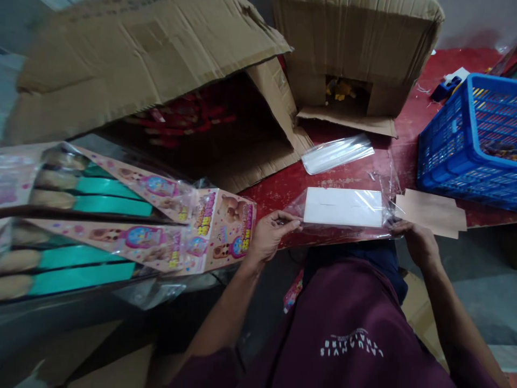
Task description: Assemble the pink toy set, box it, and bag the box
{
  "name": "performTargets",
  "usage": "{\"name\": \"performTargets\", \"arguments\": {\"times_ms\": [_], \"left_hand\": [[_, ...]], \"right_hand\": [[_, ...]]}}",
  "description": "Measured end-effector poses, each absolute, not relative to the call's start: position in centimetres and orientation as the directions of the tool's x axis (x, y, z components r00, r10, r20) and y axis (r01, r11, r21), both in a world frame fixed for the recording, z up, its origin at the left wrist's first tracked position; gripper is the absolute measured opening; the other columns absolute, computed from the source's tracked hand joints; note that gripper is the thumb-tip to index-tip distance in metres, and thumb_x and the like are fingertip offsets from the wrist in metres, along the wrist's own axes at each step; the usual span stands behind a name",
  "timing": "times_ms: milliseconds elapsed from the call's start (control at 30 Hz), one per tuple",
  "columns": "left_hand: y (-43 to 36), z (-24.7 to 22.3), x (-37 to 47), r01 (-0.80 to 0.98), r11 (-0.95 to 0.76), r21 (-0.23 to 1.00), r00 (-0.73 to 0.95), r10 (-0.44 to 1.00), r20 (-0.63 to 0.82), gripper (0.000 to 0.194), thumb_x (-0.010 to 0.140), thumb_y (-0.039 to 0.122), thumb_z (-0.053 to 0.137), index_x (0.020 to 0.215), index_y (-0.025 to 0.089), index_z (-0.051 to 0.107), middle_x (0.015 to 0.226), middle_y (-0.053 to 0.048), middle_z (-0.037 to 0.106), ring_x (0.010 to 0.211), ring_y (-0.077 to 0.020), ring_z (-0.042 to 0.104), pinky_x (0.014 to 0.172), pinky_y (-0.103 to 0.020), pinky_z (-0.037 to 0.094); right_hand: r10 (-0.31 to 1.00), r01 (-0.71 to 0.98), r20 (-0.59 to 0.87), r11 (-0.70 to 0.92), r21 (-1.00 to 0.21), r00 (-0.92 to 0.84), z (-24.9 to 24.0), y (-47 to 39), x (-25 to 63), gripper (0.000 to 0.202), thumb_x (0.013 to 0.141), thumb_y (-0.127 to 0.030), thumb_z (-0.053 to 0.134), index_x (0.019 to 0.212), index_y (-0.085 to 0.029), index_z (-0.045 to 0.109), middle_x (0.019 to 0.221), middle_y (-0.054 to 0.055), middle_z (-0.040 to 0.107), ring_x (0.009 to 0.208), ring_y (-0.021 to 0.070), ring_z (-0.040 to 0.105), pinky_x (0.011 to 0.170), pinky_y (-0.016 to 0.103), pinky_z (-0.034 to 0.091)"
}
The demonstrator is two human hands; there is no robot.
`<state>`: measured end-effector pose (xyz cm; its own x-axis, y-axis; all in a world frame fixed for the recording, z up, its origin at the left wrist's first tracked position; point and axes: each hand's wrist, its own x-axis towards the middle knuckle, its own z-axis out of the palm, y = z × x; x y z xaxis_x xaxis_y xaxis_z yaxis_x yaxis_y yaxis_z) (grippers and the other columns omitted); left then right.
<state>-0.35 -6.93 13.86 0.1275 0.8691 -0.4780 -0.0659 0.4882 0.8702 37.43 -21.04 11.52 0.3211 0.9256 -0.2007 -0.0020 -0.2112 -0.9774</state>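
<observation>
A white flat box or card (342, 207) lies inside a clear plastic bag near the front edge of the red table. My left hand (274, 231) pinches the bag's left end between thumb and fingers. At the bag's right end, my right hand (416, 237) is closed on the plastic, its fingertips partly hidden. Just behind the bag rests a stack of clear plastic sleeves (338, 153). Flat brown card pieces (430, 211) sit right of the bag, close to my right hand.
Packaged items with turquoise parts and printed card (133, 237) fill the left side. A large open carton (161, 59) holds red items behind them. Another carton (355, 43) with a cut opening stands at the back. A blue crate (448, 143) is at the right on the red table (428, 108).
</observation>
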Motion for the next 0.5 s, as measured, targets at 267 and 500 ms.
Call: {"name": "performTargets", "arguments": {"times_ms": [267,500], "left_hand": [[-6.3,7.7,-0.3,0.157,0.111,0.981,0.024,0.993,-0.116,0.034,0.061,0.039,0.082,0.078,0.012,0.07,0.079,-0.008,0.07,0.073,-0.015,0.066,0.073,-0.026,0.052],[-5.0,6.7,1.5,0.183,0.044,0.982,-0.129,0.991,-0.02,0.046,0.061,0.051,0.076,0.083,0.011,0.069,0.085,-0.014,0.071,0.08,-0.0232,0.068,0.082,-0.038,0.056]], "right_hand": [[0.872,0.139,-0.294,-0.372,-0.918,0.392,9.0,-20.5,35.6,0.06,0.065,-0.061,0.082,0.091,-0.009,0.066,0.095,0.007,0.065,0.087,0.0076,0.062,0.082,0.019,0.05],[0.766,0.311,0.002,-0.259,-0.914,0.643,6.1,-18.1,33.0,0.055,0.077,-0.064,0.07,0.091,-0.011,0.07,0.094,0.007,0.068,0.088,0.0088,0.062,0.088,0.022,0.047]]}}
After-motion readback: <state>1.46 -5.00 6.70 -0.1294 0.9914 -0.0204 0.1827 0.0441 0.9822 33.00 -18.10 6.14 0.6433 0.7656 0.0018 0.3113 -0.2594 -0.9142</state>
